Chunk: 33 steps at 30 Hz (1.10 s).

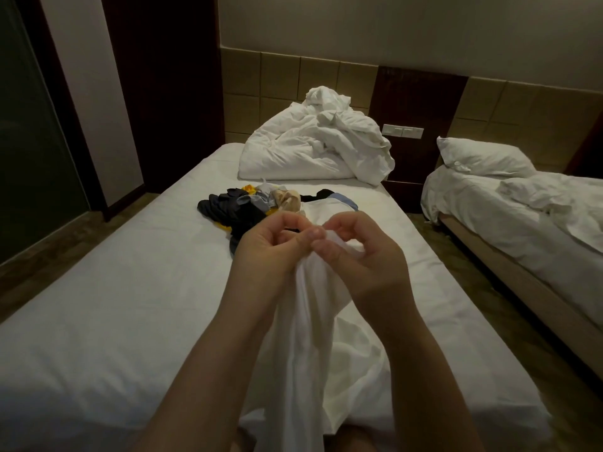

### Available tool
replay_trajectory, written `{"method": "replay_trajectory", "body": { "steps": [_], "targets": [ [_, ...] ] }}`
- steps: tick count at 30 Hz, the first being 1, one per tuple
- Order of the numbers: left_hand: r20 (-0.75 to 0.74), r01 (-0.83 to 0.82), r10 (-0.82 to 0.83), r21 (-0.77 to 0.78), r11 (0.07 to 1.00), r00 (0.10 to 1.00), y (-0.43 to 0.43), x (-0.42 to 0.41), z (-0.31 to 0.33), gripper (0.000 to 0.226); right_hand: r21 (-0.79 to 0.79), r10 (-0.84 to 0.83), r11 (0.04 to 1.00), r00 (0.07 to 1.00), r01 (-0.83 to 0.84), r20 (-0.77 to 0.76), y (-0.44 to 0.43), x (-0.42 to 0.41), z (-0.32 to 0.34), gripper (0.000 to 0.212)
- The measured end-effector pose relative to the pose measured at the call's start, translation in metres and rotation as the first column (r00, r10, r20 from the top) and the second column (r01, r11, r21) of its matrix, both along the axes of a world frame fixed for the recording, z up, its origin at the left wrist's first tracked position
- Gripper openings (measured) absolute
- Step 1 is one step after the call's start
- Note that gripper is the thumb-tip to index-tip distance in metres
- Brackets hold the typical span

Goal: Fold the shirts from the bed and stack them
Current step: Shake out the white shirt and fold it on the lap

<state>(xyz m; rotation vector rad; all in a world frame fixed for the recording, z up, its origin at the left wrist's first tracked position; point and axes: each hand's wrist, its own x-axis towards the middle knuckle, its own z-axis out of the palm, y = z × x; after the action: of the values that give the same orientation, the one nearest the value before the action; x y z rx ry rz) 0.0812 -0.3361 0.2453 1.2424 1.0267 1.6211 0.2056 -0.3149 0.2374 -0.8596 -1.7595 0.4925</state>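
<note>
Both hands, left hand [266, 246] and right hand [359, 252], pinch soft, crumpled white shirt [306, 321] cloth bunched between curled fingertips.

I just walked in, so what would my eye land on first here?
The left hand and right hand, raised mid-frame, both pinch the top of a white shirt that hangs down onto the bed. Behind them lies a dark jumble of clothes, and at the head of the bed a crumpled white duvet.
</note>
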Motion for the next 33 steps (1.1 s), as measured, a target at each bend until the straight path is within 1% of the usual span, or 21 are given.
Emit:
{"method": "replay_trajectory", "body": {
  "steps": [2, 4, 6, 8, 10, 12, 13, 16, 18, 21, 24, 26, 28, 30, 31, 32, 33],
  "targets": [
    [0.057, 0.043, -0.043, -0.007, 0.999, 0.997, 0.000, 0.002, -0.001, 0.010, 0.006, 0.021, 1.000, 1.000, -0.020, -0.012, -0.001, 0.000, 0.001, 0.006],
    [0.092, 0.062, -0.062, 0.003, 0.998, 0.994, -0.001, 0.004, 0.000, 0.010, -0.015, 0.058, 0.998, 0.997, -0.059, -0.045, -0.001, 0.002, 0.002, 0.004],
    [0.071, 0.044, -0.044, 0.011, 0.999, 0.997, -0.001, 0.005, 0.001, 0.013, -0.056, 0.078, 0.995, 0.994, -0.082, -0.078, 0.001, 0.003, 0.004, 0.005],
    [-0.012, 0.028, -0.027, 0.039, 0.999, 1.000, 0.000, 0.006, 0.001, 0.016, -0.057, 0.041, 0.997, 0.993, -0.048, -0.107, 0.006, 0.003, 0.007, 0.012],
    [-0.188, -0.007, 0.021, 0.074, 0.997, 0.982, 0.003, 0.007, 0.001, 0.014, -0.034, -0.013, 0.999, 0.994, 0.009, -0.108, 0.011, 0.002, 0.013, 0.020],
    [-0.405, -0.095, 0.125, 0.095, 0.991, 0.906, 0.007, 0.009, -0.001, 0.016, -0.018, -0.034, 0.999, 0.997, 0.032, -0.075, 0.014, 0.001, 0.022, 0.015],
    [-0.474, -0.147, 0.184, 0.114, 0.982, 0.861, 0.008, 0.010, -0.003, 0.017, 0.002, -0.037, 0.999, 0.998, 0.038, -0.052, 0.016, 0.001, 0.027, 0.010],
    [-0.552, -0.304, 0.371, 0.212, 0.929, 0.747, 0.011, 0.006, -0.001, 0.012, 0.091, -0.057, 0.995, 0.996, 0.051, 0.064, 0.020, 0.002, 0.041, 0.007],
    [-0.596, -0.345, 0.435, 0.266, 0.900, 0.675, 0.014, 0.000, 0.004, 0.007, 0.139, -0.070, 0.989, 0.984, 0.047, 0.167, 0.023, 0.006, 0.049, 0.008],
    [-0.643, -0.333, 0.446, 0.298, 0.895, 0.623, 0.020, -0.010, 0.015, 0.013, 0.151, -0.103, 0.986, 0.963, 0.067, 0.249, 0.028, 0.016, 0.063, 0.006],
    [-0.669, -0.306, 0.490, 0.383, 0.872, 0.559, 0.032, -0.014, 0.029, 0.025, 0.150, -0.150, 0.982, 0.952, 0.112, 0.267, 0.036, 0.024, 0.079, 0.005],
    [-0.653, -0.282, 0.527, 0.449, 0.848, 0.544, 0.039, -0.012, 0.040, 0.031, 0.157, -0.197, 0.975, 0.946, 0.160, 0.259, 0.042, 0.027, 0.092, 0.003],
    [-0.626, -0.246, 0.573, 0.533, 0.810, 0.529, 0.047, -0.008, 0.052, 0.034, 0.196, -0.265, 0.956, 0.933, 0.220, 0.244, 0.048, 0.027, 0.108, 0.002],
    [-0.650, -0.186, 0.597, 0.588, 0.787, 0.471, 0.053, -0.003, 0.067, 0.034, 0.275, -0.323, 0.926, 0.918, 0.257, 0.231, 0.052, 0.027, 0.128, 0.002],
    [-0.691, -0.151, 0.577, 0.576, 0.804, 0.437, 0.056, 0.000, 0.074, 0.033, 0.316, -0.345, 0.910, 0.914, 0.269, 0.215, 0.052, 0.027, 0.140, 0.004],
    [-0.742, -0.129, 0.530, 0.528, 0.839, 0.412, 0.061, 0.003, 0.079, 0.032, 0.353, -0.371, 0.891, 0.907, 0.286, 0.200, 0.052, 0.027, 0.152, 0.009],
    [-0.785, -0.122, 0.466, 0.458, 0.880, 0.408, 0.065, 0.004, 0.083, 0.032, 0.388, -0.403, 0.868, 0.895, 0.309, 0.191, 0.051, 0.028, 0.164, 0.012]
  ]
}}
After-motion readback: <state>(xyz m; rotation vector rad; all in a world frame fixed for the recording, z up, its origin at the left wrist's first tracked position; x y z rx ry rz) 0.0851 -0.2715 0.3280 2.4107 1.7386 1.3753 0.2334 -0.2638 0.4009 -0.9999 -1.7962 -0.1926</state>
